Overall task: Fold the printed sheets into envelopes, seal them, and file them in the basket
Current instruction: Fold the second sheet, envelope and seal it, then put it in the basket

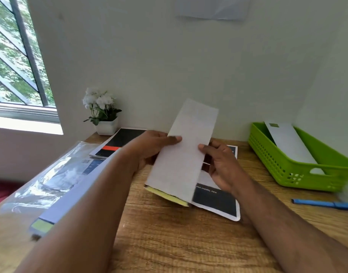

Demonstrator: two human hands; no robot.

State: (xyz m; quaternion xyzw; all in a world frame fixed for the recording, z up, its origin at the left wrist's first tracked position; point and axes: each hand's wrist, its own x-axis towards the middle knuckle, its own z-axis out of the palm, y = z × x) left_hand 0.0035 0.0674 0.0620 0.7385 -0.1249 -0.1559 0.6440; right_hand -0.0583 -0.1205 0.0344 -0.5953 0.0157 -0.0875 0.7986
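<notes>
Both hands on white envelope [186,154], lifted off desk. My left hand [149,146] pinches left edge, right hand [218,164] right edge. Long axis runs away from grip, up-right. Green basket [283,170] lies right of grip; right hand nearer.

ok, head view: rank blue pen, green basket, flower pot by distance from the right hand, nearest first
From the right hand:
1. Blue pen, on the table to its right, toward the near edge.
2. Green basket, far right, holding an envelope; too close to call against the pen.
3. Flower pot, far left by the wall, clearly farthest.
</notes>
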